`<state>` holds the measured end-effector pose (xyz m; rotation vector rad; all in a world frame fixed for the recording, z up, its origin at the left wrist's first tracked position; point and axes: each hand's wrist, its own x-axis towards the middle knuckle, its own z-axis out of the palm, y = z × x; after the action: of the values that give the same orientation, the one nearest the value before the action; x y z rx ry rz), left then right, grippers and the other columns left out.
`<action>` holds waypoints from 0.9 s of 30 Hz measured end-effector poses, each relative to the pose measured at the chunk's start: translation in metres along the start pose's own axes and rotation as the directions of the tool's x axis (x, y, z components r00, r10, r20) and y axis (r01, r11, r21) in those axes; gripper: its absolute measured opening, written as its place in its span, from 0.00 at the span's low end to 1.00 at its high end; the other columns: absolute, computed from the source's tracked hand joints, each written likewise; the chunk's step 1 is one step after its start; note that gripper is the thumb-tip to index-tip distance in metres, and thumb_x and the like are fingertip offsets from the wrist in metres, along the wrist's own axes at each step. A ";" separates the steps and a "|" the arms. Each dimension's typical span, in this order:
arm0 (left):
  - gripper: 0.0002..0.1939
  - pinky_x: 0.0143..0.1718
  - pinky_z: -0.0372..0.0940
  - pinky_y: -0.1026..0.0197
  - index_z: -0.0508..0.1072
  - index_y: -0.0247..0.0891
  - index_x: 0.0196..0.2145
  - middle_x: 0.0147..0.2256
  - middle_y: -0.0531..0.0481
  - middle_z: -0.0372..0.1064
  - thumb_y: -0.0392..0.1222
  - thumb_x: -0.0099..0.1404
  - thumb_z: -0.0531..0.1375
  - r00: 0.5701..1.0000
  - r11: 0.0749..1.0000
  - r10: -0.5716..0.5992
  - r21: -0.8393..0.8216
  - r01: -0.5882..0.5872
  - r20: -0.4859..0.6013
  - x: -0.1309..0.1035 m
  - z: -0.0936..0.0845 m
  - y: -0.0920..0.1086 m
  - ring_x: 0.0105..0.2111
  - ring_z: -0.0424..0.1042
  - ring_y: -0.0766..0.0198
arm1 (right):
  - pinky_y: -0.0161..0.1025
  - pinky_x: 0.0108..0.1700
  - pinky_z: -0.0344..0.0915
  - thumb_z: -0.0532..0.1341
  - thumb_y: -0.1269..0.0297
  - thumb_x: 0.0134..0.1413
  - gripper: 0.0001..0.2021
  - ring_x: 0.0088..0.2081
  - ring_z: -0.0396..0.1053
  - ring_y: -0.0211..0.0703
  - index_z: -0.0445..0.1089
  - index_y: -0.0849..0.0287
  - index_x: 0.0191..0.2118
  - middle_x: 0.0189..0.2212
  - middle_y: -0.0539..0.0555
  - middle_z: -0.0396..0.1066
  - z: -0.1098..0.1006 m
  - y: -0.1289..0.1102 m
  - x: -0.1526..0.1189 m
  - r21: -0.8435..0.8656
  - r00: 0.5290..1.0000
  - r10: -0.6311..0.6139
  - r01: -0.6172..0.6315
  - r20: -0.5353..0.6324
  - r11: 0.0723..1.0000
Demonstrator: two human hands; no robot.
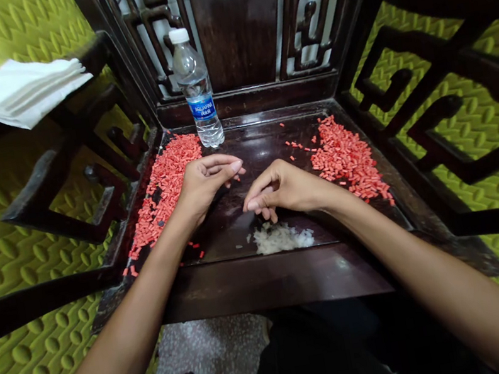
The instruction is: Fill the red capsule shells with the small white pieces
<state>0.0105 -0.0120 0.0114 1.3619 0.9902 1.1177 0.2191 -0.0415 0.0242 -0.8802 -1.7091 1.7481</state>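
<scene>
My left hand [210, 181] hovers over the dark wooden seat, thumb and fingertips pressed together. A bit of red shows beside its fingertips; whether it is held I cannot tell. Closest to this hand is a heap of small red tube-like pieces [165, 169] along the left side. Lower and to the right, my right hand [281, 188] is pinched closed, and what its fingertips hold, if anything, is hidden. Just beneath it lies a small pile of clear whitish bits [281, 237]. A second heap of red pieces [348, 161] spreads along the right side, with a few strays toward the middle.
A clear water bottle [197, 90] with a blue label stands at the back of the wooden seat [284, 277]. White folded tissues [17, 88] rest on the left armrest. Carved wooden rails [438, 53] border both sides, with green padded material behind them.
</scene>
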 end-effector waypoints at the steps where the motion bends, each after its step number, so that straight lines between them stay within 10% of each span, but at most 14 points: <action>1: 0.21 0.33 0.68 0.61 0.85 0.37 0.36 0.35 0.44 0.84 0.54 0.52 0.80 1.000 1.000 -0.002 -0.015 0.002 -0.002 0.000 0.000 0.000 0.34 0.80 0.60 | 0.36 0.26 0.75 0.80 0.50 0.47 0.19 0.22 0.74 0.38 0.83 0.63 0.33 0.22 0.50 0.77 -0.001 0.001 0.001 0.017 0.999 -0.014 0.014 -0.033 1.000; 12: 0.20 0.34 0.68 0.62 0.86 0.38 0.35 0.33 0.46 0.82 0.53 0.50 0.81 1.000 0.992 -0.012 -0.124 0.015 0.026 -0.002 0.002 0.004 0.33 0.77 0.63 | 0.38 0.36 0.83 0.79 0.58 0.54 0.15 0.30 0.82 0.42 0.82 0.65 0.38 0.32 0.57 0.85 -0.011 0.001 0.003 0.066 0.916 -0.081 0.116 -0.392 0.991; 27: 0.18 0.33 0.67 0.63 0.86 0.37 0.35 0.33 0.47 0.81 0.48 0.51 0.82 1.000 0.981 0.013 -0.196 -0.008 0.025 -0.003 0.006 0.004 0.32 0.76 0.65 | 0.40 0.38 0.81 0.71 0.64 0.56 0.18 0.35 0.84 0.45 0.78 0.62 0.52 0.33 0.54 0.85 -0.002 -0.003 0.001 0.010 0.894 -0.221 0.244 -0.390 0.970</action>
<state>0.0155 -0.0164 0.0147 1.2207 0.8314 1.1705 0.2200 -0.0393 0.0274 -0.8841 -1.4278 1.3528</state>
